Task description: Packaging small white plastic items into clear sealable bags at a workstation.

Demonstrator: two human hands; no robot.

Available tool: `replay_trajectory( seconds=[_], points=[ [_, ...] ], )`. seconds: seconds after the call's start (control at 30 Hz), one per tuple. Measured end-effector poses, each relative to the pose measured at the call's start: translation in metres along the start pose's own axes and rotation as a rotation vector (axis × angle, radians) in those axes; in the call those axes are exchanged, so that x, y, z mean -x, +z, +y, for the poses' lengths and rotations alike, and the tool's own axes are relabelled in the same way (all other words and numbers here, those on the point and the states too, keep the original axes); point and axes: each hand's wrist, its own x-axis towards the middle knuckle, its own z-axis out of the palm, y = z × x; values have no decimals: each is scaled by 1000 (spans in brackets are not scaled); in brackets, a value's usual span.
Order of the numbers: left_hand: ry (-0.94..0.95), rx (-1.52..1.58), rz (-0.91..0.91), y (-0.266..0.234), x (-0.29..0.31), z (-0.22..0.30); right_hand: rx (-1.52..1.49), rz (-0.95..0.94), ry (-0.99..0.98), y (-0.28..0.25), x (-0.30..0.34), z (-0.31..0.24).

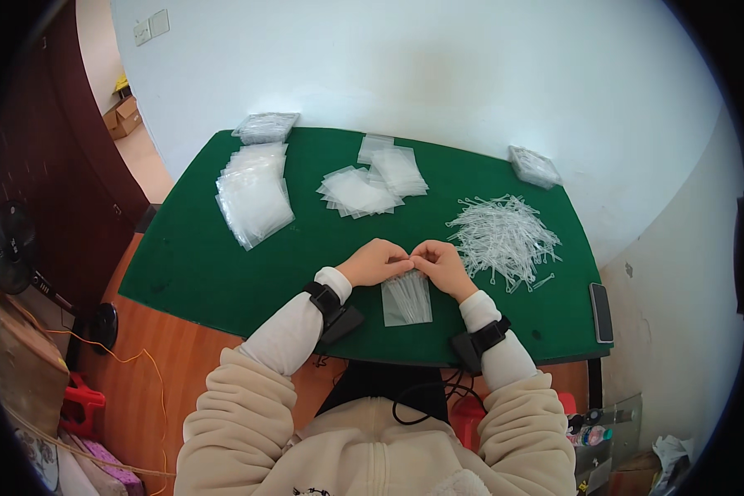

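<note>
While I watch from far away, I see the left hand [378, 263] and the right hand [444, 269] close together, each with its thumb and finger pinched on the top edge of a small clear bag [407, 304]. The bag lies near the front edge of the green table [198, 248], with thin clear sticks inside it. I can't tell if the bag's top is sealed, because the fingers hide it. Just past the right hand I see a big messy pile [508, 240] of the same kind of sticks. Farther back, flat bags [364, 192] lie in a loose heap in the middle, and a long row [255, 198] of them spreads out on the left. A phone [602, 314] lies at the right edge.
</note>
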Motion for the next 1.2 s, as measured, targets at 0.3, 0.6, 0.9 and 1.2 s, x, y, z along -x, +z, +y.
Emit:
replay_trajectory(
  seconds=[0.3,0.6,0.9,1.2],
  points=[
    [-158,336,-22,-11,-2,-2,-154,58,-16,-8,-3,5],
    [-209,336,37,-19,0,-4,-65,87,-1,-17,-2,5],
    [-7,15,133,1,3,4,195,-3,-108,-1,6,-14],
    [-60,-130,158,-10,1,7,395,-24,-70,-20,4,-13]
  ],
)
